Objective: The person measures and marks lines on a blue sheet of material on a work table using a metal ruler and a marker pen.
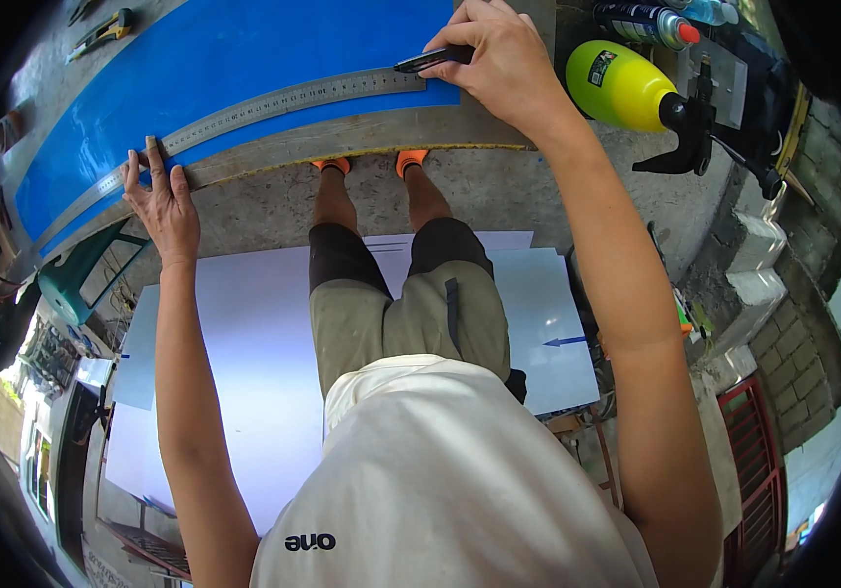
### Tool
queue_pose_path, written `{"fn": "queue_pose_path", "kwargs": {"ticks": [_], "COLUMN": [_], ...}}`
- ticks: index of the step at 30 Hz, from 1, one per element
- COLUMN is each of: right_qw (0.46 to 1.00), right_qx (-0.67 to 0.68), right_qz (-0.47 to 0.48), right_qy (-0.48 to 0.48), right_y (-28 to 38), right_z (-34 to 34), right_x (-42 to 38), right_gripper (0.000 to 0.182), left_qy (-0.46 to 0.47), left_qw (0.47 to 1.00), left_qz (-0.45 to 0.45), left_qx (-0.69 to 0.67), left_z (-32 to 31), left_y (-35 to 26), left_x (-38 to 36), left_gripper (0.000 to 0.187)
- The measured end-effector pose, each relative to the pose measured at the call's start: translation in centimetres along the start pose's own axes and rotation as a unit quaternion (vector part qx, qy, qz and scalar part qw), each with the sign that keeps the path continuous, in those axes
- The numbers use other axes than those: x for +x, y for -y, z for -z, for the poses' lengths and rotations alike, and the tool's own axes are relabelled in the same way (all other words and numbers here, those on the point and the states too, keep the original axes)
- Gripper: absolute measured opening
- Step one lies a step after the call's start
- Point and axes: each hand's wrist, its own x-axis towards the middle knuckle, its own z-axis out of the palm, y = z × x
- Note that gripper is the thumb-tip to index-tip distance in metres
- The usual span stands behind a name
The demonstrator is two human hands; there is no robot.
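A blue sheet [273, 49] lies on the workbench [362, 135] in front of me, with a long steel ruler [283, 101] across it near its front edge. My left hand [166, 211] has its fingers spread, the fingertips resting on the left part of the ruler. At the ruler's right end, my right hand [504, 59] is closed around a slim black utility knife [435, 60]. Its tip points left, right at the ruler's upper edge.
Right of the sheet lie a yellow spray bottle [621, 86] with a black trigger head and a spray can [641, 24] with a red nozzle. Another utility knife [102, 34] lies at the far left. Behind me are white sheets [244, 343] and a green plastic stool [77, 279].
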Motion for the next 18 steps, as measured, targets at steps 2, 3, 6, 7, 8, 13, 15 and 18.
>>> {"fn": "queue_pose_path", "kwargs": {"ticks": [2, 3, 6, 7, 8, 13, 15, 18], "right_qw": [1.0, 1.0, 1.0, 1.0, 1.0, 1.0, 1.0, 1.0], "right_qx": [-0.004, -0.004, -0.004, -0.005, -0.006, -0.001, 0.0, 0.001], "right_qz": [-0.002, -0.001, 0.01, 0.01, 0.011, 0.007, 0.008, 0.008], "right_qy": [-0.002, -0.002, -0.01, -0.009, -0.007, -0.008, -0.007, -0.011], "right_y": [0.07, 0.02, -0.13, -0.14, -0.14, -0.08, -0.1, -0.16], "right_z": [0.01, -0.01, -0.1, -0.1, -0.11, -0.02, 0.0, -0.15], "right_x": [0.04, 0.05, -0.03, -0.01, 0.0, 0.04, 0.03, 0.0], "right_gripper": [0.012, 0.012, 0.012, 0.012, 0.012, 0.012, 0.012, 0.012], "left_qy": [0.0, 0.0, 0.001, 0.001, 0.002, 0.003, 0.002, 0.005], "left_qw": [1.0, 1.0, 1.0, 1.0, 1.0, 1.0, 1.0, 1.0], "left_qz": [0.001, 0.002, 0.003, 0.003, 0.003, -0.002, -0.003, 0.0], "left_qx": [0.002, 0.003, -0.015, -0.014, -0.012, 0.007, -0.001, 0.021], "left_z": [-0.03, -0.01, 0.09, 0.09, 0.09, 0.03, 0.01, 0.11], "left_y": [-0.01, -0.07, -0.17, -0.15, -0.14, 0.04, 0.02, -0.06], "left_x": [-0.04, 0.0, -0.02, -0.02, 0.0, 0.01, 0.01, -0.04], "left_gripper": [0.055, 0.055, 0.056, 0.056, 0.056, 0.056, 0.055, 0.057]}}
